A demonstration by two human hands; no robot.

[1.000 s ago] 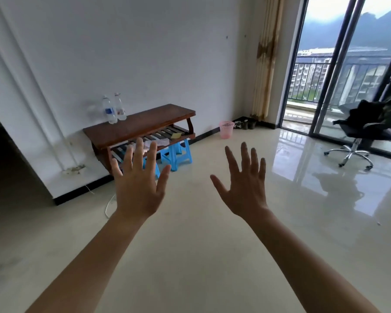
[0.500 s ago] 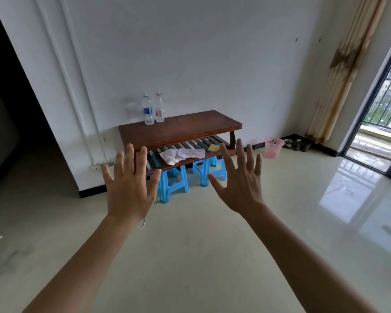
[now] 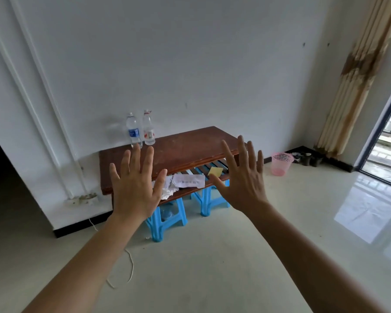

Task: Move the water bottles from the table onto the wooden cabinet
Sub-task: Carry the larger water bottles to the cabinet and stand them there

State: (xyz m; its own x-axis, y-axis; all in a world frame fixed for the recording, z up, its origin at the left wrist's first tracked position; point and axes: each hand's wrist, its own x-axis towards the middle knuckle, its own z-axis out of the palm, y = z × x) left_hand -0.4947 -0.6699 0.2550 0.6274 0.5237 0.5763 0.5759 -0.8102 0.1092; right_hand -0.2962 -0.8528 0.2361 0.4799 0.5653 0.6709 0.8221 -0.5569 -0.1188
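Two clear water bottles stand side by side at the back left of a dark wooden table (image 3: 181,147) against the white wall. One bottle has a blue label (image 3: 133,130), the other a red and white label (image 3: 148,128). My left hand (image 3: 136,188) and my right hand (image 3: 242,177) are raised in front of me with the fingers spread, palms away, holding nothing. Both hands are well short of the table and overlap its front edge in the view.
The table's slatted lower shelf holds white papers (image 3: 185,180) and a yellow pad (image 3: 215,171). Two blue plastic stools (image 3: 167,219) stand under it. A pink basket (image 3: 280,163) and shoes sit by the wall, a curtain (image 3: 357,75) at right, a cord (image 3: 127,265) on the floor.
The view has swung left and moved closer to the table, so the table and bottles look larger and more central. Both hands stay raised and spread.
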